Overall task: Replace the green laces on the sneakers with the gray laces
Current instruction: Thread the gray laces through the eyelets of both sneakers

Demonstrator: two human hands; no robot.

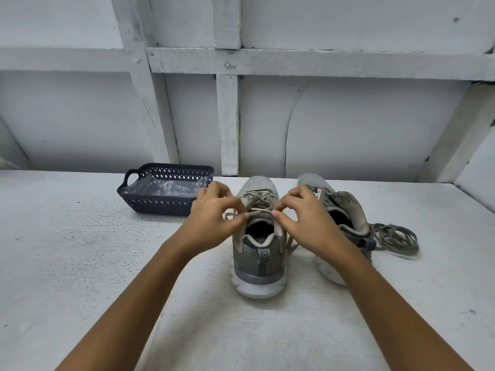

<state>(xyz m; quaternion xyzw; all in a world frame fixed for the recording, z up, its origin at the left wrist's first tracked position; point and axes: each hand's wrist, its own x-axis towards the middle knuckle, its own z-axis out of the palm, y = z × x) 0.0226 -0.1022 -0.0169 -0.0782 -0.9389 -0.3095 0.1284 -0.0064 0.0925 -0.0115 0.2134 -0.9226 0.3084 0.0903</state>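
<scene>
Two grey sneakers stand side by side on the white table, toes pointing away from me. The left sneaker (258,261) is threaded with a pale lace (261,210). My left hand (214,215) and my right hand (305,218) each pinch that lace over the top eyelets, fingertips almost meeting above the shoe's opening. The right sneaker (345,210) has an open tongue and no lace that I can see; my right forearm covers part of it. A loose pile of greyish-green lace (396,238) lies on the table just right of it.
A dark blue perforated basket (150,202) with a clear plastic bag inside stands at the back left of the table. A white painted wooden wall with beams rises right behind the table. The bare white tabletop (80,263) stretches to the left.
</scene>
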